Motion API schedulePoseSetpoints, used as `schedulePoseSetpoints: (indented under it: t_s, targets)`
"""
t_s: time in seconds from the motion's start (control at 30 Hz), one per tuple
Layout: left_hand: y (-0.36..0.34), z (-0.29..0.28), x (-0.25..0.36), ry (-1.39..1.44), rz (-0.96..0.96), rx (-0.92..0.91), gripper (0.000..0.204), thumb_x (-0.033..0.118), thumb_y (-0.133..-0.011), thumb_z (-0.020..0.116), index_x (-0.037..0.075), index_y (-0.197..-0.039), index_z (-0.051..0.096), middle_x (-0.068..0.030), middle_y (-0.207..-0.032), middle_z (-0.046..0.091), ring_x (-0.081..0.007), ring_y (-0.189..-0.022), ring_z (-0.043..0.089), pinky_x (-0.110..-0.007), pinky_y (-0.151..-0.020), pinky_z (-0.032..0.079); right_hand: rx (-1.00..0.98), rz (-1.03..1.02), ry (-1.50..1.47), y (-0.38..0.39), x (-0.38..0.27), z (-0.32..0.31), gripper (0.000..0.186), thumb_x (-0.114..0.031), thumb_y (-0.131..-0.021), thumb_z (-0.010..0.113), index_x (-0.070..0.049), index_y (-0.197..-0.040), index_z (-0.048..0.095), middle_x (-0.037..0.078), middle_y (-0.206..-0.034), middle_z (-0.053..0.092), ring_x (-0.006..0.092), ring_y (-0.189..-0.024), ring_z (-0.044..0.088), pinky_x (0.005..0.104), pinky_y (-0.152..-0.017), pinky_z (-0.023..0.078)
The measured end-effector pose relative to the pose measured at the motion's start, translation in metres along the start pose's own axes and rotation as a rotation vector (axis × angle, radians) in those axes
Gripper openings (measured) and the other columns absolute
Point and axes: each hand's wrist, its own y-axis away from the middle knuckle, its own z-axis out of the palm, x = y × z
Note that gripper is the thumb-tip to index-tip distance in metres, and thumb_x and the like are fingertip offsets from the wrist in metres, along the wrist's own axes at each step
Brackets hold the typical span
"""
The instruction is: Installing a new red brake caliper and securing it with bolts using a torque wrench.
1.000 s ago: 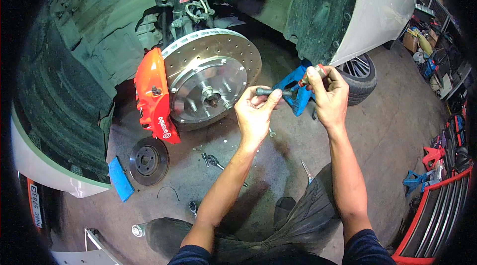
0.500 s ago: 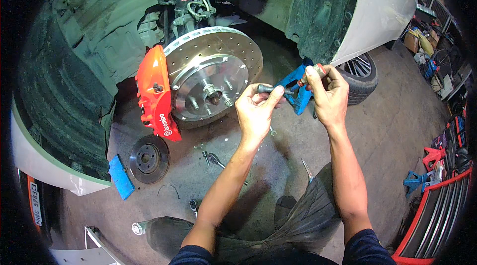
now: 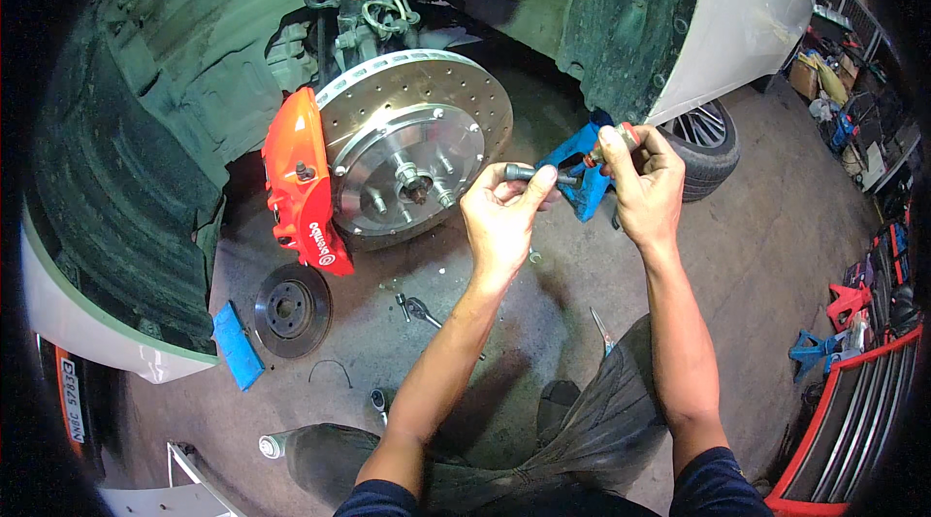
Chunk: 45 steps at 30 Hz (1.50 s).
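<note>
Grey concrete flooring (image 3: 766,265) is lying below. Right of a silver drilled disc (image 3: 373,163), a dark cylinder-headed metal bolt (image 3: 523,173) is being pinched by the left hand (image 3: 499,221), a small red-ended tube (image 3: 630,137) by the right hand (image 3: 644,195). Since moments ago, the bolt is being tipped slightly, handling seemingly being continued.

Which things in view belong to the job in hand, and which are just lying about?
Seemingly in the job:
dark bolt-like part, in left hand
small red-ended tube, in right hand
orange-red caliper
drilled disc

Apparently just lying about:
loose dark disc
blue slab
white-topped can
wheel
</note>
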Motion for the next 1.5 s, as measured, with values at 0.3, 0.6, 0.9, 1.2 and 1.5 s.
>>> schedulePoseSetpoints:
  t_s: [0.3,0.6,0.9,1.2,1.5]
  targets:
    - [-0.002,-0.003,0.0,-0.013,-0.016,0.027,0.028,0.015,-0.084,0.078,-0.003,-0.093,0.058,-0.0101,-0.078,0.068,-0.0147,-0.07,0.068,-0.025,-0.062,0.054,0.039,-0.017,0.088,-0.002,0.005,-0.002,0.027,-0.026,-0.09,0.072,-0.003,-0.078,0.062,-0.003,-0.067,0.061,0.0017,-0.06,0.05,0.0203,-0.056,0.04]
    - [-0.005,-0.007,-0.004,-0.021,-0.021,0.029,0.021,0.013,-0.085,0.076,0.001,-0.092,0.06,-0.0079,-0.081,0.068,-0.0156,-0.069,0.068,-0.026,-0.062,0.055,0.022,-0.02,0.04,-0.001,0.011,0.003,0.028,-0.026,-0.09,0.071,-0.003,-0.078,0.062,-0.003,-0.068,0.06,0.0012,-0.062,0.047,0.0201,-0.056,0.038]
    - [0.006,-0.014,0.049,0.006,-0.042,-0.094,0.021,0.013,-0.09,0.071,-0.001,-0.102,0.06,-0.0102,-0.086,0.068,-0.0178,-0.073,0.069,-0.027,-0.065,0.055,-0.186,0.506,-0.628,-0.05,0.063,-0.037,0.037,-0.046,-0.095,0.059,-0.009,-0.092,0.063,0.0,-0.081,0.058,0.0081,-0.071,0.05,0.0226,-0.063,0.039]
    - [0.036,-0.084,0.155,-0.276,0.279,0.16,0.031,0.03,-0.096,0.062,0.001,-0.106,0.059,-0.0082,-0.087,0.067,-0.0166,-0.071,0.069,-0.027,-0.062,0.055,-0.073,0.559,0.027,0.066,0.323,-0.071,0.024,-0.018,-0.082,0.073,-0.006,-0.097,0.059,0.0,-0.082,0.055,0.0095,-0.07,0.051,0.0254,-0.063,0.042]
    - [0.067,-0.192,0.151,-0.216,0.25,0.844,0.027,0.034,-0.099,0.056,0.008,-0.094,0.055,-0.0072,-0.089,0.066,-0.0173,-0.078,0.068,-0.026,-0.066,0.053,0.143,0.556,0.634,0.179,0.439,-0.065,0.051,-0.009,-0.074,0.083,0.0,-0.117,0.056,0.014,-0.108,0.069,0.0234,-0.095,0.066,0.0365,-0.088,0.052]
